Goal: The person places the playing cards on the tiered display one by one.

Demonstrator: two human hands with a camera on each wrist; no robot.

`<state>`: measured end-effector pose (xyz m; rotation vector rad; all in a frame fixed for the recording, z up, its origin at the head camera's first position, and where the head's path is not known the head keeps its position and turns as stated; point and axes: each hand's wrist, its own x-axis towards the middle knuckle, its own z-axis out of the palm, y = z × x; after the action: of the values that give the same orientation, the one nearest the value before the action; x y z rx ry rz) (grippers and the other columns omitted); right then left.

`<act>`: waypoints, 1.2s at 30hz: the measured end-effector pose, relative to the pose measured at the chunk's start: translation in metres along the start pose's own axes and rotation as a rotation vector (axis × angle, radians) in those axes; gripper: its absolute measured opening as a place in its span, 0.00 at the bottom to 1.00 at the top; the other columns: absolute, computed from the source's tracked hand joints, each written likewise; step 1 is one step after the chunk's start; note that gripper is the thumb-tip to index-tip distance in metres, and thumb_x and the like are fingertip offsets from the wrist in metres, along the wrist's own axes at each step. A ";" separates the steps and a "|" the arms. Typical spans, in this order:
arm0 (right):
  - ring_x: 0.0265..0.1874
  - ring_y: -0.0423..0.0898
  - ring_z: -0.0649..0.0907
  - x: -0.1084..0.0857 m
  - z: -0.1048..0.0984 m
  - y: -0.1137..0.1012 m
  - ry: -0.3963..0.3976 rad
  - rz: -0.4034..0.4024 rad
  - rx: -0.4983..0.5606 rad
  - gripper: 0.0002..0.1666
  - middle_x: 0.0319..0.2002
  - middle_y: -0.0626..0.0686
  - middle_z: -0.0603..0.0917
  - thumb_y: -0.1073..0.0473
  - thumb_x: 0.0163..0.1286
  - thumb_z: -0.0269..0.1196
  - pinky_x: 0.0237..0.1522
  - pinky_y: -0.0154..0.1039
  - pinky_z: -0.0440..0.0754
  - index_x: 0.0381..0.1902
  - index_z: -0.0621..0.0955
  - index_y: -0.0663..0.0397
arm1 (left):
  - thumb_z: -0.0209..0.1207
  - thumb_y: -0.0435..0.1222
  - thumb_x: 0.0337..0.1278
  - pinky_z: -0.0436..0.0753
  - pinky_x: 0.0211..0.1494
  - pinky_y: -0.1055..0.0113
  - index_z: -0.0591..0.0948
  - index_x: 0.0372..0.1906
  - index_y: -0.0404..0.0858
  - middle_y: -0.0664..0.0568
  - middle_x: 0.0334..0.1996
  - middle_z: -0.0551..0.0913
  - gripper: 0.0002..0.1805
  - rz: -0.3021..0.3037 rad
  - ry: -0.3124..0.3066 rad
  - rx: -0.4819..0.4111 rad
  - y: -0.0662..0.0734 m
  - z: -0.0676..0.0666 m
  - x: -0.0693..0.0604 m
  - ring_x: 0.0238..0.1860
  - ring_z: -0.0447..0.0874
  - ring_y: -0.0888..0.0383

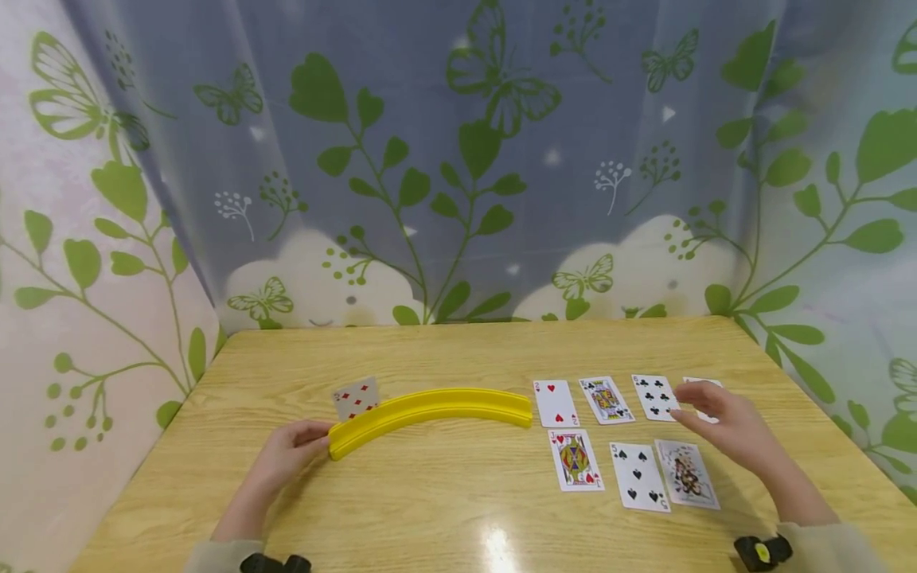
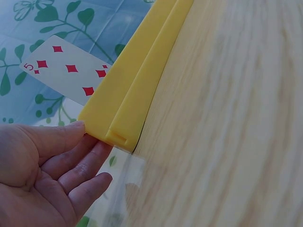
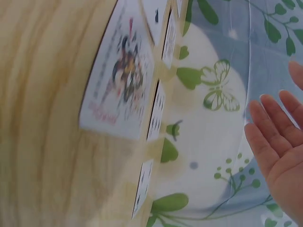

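My left hand (image 1: 286, 452) pinches the left end of a curved yellow playing card holder (image 1: 437, 403), thumb on top and fingers at its end and underside. A five of diamonds (image 1: 355, 396) stands tilted in the holder near that end. On the right, my right hand (image 1: 734, 422) hovers with nothing in it, fingers extended in the right wrist view. Close to it lie a six of clubs (image 1: 653, 395) and a card partly hidden by the fingers. The joker (image 1: 688, 475) lies face up below the hand.
Face up beside the holder's right end are a two of hearts (image 1: 555, 404), a king (image 1: 606, 400), a jack of hearts (image 1: 576, 461) and a five of spades (image 1: 640, 477). A patterned curtain (image 1: 444, 159) hangs behind the wooden table (image 1: 430, 509).
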<state>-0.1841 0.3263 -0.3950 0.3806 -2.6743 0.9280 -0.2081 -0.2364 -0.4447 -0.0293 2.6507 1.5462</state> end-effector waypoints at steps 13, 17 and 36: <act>0.35 0.23 0.71 -0.008 -0.014 0.023 0.024 0.045 -0.034 0.18 0.40 0.64 0.78 0.59 0.58 0.62 0.35 0.19 0.70 0.42 0.75 0.67 | 0.54 0.31 0.56 0.75 0.47 0.60 0.76 0.47 0.29 0.40 0.44 0.78 0.14 0.005 -0.002 -0.014 -0.001 0.000 -0.001 0.45 0.75 0.50; 0.36 0.30 0.76 -0.009 -0.016 0.027 0.016 0.067 -0.046 0.18 0.40 0.65 0.78 0.59 0.58 0.62 0.34 0.22 0.73 0.42 0.75 0.68 | 0.54 0.31 0.56 0.75 0.47 0.60 0.76 0.47 0.29 0.40 0.44 0.78 0.14 0.020 -0.007 -0.020 -0.001 -0.001 -0.001 0.45 0.75 0.50; 0.40 0.64 0.76 0.001 -0.018 0.043 -0.019 0.144 -0.058 0.23 0.42 0.69 0.76 0.56 0.61 0.60 0.37 0.42 0.77 0.45 0.73 0.72 | 0.54 0.33 0.57 0.74 0.48 0.59 0.76 0.48 0.30 0.41 0.45 0.78 0.15 0.017 -0.007 -0.008 -0.004 -0.001 0.000 0.45 0.76 0.50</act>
<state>-0.1961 0.3698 -0.4054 0.1877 -2.7692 0.8873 -0.2081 -0.2394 -0.4472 -0.0021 2.6456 1.5593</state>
